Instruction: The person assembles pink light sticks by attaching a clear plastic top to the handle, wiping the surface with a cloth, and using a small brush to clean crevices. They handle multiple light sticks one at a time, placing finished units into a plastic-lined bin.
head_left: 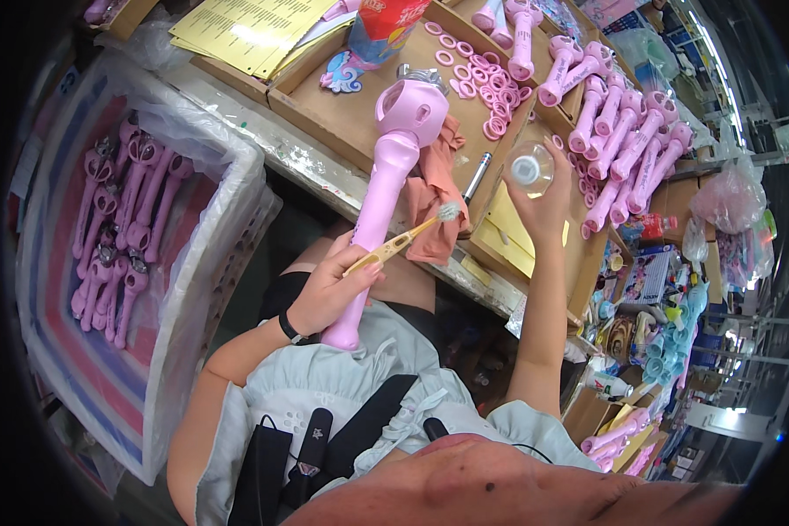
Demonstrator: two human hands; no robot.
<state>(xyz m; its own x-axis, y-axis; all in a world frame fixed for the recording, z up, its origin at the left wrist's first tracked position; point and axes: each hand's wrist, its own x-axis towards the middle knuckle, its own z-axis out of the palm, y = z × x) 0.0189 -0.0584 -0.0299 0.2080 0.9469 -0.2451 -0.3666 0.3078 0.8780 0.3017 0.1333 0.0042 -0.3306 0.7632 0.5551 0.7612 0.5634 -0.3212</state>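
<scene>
My left hand (329, 289) is closed around a long pink toy wand (386, 188), which slants up from my lap with its wide, silver-topped head (412, 110) over the bench. Between the same fingers is a yellow-handled brush (393, 250), its pale bristles pointing right. My right hand (542, 197) grips a small clear bottle (535, 162) with a round white part showing, held above the bench's right side. A crumpled salmon-coloured cloth (438, 188) lies behind the brush. Beside it is a dark pen-like stick (477, 178).
Several pink rings (491, 83) and finished-looking pink wands (636, 145) lie in cardboard trays on the bench. At left stands a plastic-lined, striped bin (66, 263) holding more wands. Yellow sheets (245, 35) and a red paper cup (386, 31) are at the back.
</scene>
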